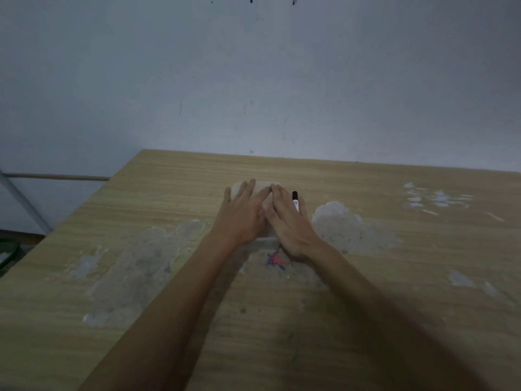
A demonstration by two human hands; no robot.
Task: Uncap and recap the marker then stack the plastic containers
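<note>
Under both flat palms, translucent plastic containers (263, 193) sit mid-table (169, 277). Left hand (242, 213) and right hand (290, 224) press down, fingers spread, grasping nothing. Capped marker (295, 201) lies just right of the containers.

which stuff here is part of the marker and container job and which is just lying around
Job:
- marker, capped, lying on the table beside the right hand
- translucent plastic container under both hands; left hand also flat on it

Just there:
- wooden table with worn pale patches
- red and blue scribble
- wall
</note>
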